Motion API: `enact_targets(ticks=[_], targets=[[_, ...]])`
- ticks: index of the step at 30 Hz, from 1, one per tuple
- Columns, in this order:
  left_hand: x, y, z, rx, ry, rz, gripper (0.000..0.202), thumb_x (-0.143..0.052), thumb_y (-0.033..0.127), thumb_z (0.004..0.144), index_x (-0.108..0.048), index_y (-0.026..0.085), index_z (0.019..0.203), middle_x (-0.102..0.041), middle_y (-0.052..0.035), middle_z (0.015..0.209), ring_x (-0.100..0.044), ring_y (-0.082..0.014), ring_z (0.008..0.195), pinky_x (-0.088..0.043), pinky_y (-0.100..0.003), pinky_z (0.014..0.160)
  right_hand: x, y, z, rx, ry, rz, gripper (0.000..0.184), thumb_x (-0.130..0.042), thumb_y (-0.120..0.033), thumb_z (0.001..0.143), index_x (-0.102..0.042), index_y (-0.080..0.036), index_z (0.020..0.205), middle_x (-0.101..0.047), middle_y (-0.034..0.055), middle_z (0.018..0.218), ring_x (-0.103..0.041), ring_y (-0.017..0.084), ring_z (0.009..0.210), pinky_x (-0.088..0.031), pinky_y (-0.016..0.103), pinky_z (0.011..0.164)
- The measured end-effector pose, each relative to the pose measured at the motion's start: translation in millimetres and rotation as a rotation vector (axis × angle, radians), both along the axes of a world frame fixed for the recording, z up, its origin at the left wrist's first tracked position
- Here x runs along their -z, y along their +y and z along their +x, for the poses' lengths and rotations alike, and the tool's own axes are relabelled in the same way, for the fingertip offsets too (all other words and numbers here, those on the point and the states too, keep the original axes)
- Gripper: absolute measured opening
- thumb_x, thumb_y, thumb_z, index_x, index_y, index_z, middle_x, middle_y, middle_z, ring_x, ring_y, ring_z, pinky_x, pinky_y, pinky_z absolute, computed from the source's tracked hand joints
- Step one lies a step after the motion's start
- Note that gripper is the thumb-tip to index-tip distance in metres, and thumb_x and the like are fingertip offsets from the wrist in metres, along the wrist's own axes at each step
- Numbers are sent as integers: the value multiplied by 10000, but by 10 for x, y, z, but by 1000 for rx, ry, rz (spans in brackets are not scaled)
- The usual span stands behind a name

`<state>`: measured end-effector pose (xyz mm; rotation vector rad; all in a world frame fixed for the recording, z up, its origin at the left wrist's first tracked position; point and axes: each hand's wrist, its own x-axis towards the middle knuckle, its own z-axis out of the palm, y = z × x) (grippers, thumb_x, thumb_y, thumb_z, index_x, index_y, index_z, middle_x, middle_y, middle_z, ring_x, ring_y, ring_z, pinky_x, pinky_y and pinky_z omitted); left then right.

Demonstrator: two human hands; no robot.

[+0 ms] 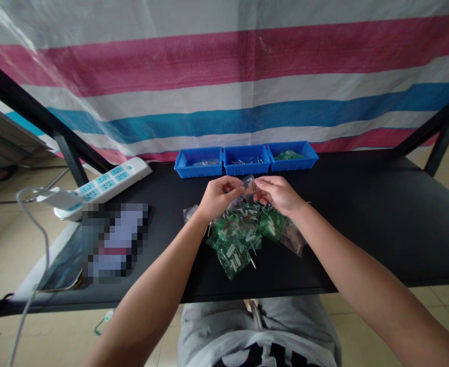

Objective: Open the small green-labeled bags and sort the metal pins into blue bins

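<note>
Between my two hands is a small clear plastic bag (pixel 249 186), pinched by its sides above a pile on the black table. My left hand (pixel 221 194) has thumb and fingers closed on the bag's left side. On its right side, my right hand (pixel 278 193) is closed on it too. What the bag holds is too small to make out. Below lies a heap of green plastic packets (pixel 234 255) with pale strips in them, mixed with clear packets (pixel 294 237) and thin metal pins (pixel 252 264).
Three blue bins stand along the back: the left bin (pixel 198 171) has clear bags, the middle bin (pixel 230 168) metal pins, the right bin (pixel 312 162) green packets. A white power strip (pixel 104 186) with a plugged-in cable (pixel 45 239) lies left, beside a blurred-out item (pixel 115 244).
</note>
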<state>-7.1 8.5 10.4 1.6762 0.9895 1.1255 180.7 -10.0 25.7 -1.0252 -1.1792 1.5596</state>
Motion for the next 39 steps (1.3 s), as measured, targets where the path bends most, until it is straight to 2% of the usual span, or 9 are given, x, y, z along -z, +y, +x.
enact_targets(ticks=[5,10,17,21,24,27,32,36,39], targets=[[-21,-17,-15,-147,46,248,114,-715,301,758,-731,188,757,-725,-48,854,-664,-165,772,-536,-310,740,-20,1,-12,118,-5,-42,289,-679,-352,724,-654,-176,953,-695,89,1008,-594,110,555,-264,193,353],[-41,-64,-32,-217,177,577,114,-689,210,797,-745,229,699,-699,-51,1095,-663,-176,972,-533,-343,879,-101,-20,6,75,12,-161,314,-666,-351,739,-598,-180,993,-684,53,746,-545,102,417,-177,187,317],[5,-56,-20,-229,255,708,94,-678,226,815,-741,230,745,-675,-53,1168,-624,-196,1096,-543,-357,881,-95,-52,11,9,38,-68,468,-733,-250,632,-586,-191,1073,-694,14,695,-551,99,392,-172,173,322],[-34,-76,-3,-214,215,666,68,-692,203,782,-704,192,715,-689,-82,1137,-634,-215,1084,-532,-370,908,-43,-37,39,-24,117,85,423,-726,-242,607,-646,-181,1017,-714,18,794,-583,93,472,-236,181,362],[-59,-106,18,-194,146,534,83,-695,233,777,-673,173,724,-716,-86,1019,-672,-191,934,-536,-346,865,3,-19,44,-36,62,174,415,-740,-251,600,-666,-180,1002,-727,30,852,-593,98,520,-296,194,405],[-40,-117,46,-161,73,324,152,-686,316,790,-657,167,778,-716,-48,811,-662,-153,741,-534,-286,723,41,-13,24,-2,-88,241,330,-771,-307,622,-674,-161,901,-696,8,695,-543,94,496,-371,224,462],[16,-92,77,-65,-64,95,395,-685,337,783,-563,166,1117,-664,19,676,-618,-118,611,-491,-237,620,49,-27,1,69,-293,310,326,-723,-456,713,-615,-157,640,-503,-47,443,-409,71,410,-294,229,433],[23,-84,65,-15,-103,91,503,-704,332,765,-508,178,1201,-667,16,710,-631,-125,635,-495,-240,628,53,-19,11,115,-277,284,398,-682,-548,732,-623,-162,662,-533,-33,464,-423,81,397,-318,236,425],[7,-96,58,-15,9,213,231,-670,320,793,-629,168,961,-681,-11,730,-629,-127,659,-497,-246,647,67,-2,15,123,-278,285,410,-687,-562,724,-633,-158,685,-559,-23,486,-422,79,390,-309,234,411]])
